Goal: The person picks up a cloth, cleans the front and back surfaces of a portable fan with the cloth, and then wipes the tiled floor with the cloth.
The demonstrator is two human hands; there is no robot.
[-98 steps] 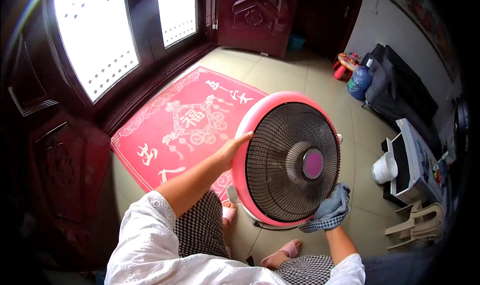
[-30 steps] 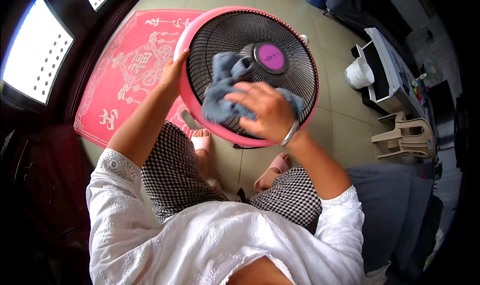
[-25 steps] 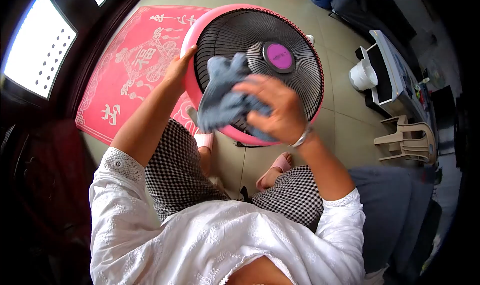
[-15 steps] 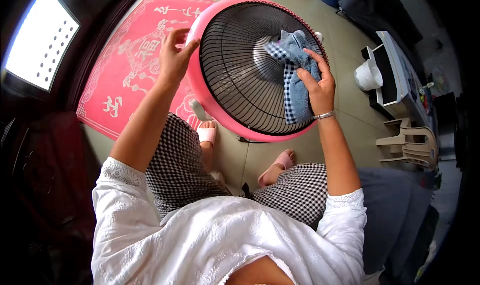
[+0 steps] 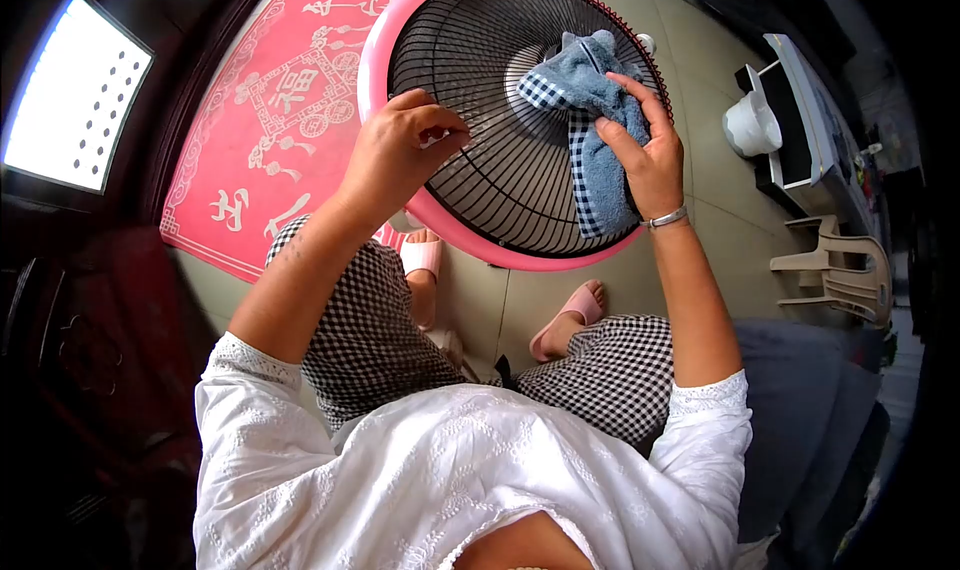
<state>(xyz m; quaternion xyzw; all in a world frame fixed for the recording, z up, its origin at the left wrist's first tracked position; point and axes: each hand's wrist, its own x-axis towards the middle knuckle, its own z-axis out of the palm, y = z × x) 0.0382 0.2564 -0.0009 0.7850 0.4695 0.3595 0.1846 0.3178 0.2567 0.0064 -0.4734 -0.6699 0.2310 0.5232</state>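
A pink-rimmed fan (image 5: pixel 480 232) with a black wire grille lies face up in front of me. On the right part of the grille rests a blue-grey towel (image 5: pixel 602 175) with black-and-white checked trim. My right hand (image 5: pixel 652 155) holds its right edge, thumb and fingers on the cloth. Over the grille's left side, my left hand (image 5: pixel 400 155) is closed in a pinch, thumb against forefinger. Whatever it pinches, if anything, is too small to make out.
A red mat (image 5: pixel 225 160) with white characters lies on the tiled floor to the left. Pink slippers (image 5: pixel 568 320) are on my feet near the fan. At the right stand a white bin (image 5: pixel 750 127), an open drawer unit (image 5: pixel 800 120) and a beige plastic chair (image 5: pixel 835 270).
My left hand has moved right from the fan's pink rim to over the grille, its fingers closing into a pinch. The right hand keeps hold of the towel, whose checked flap is spread wider.
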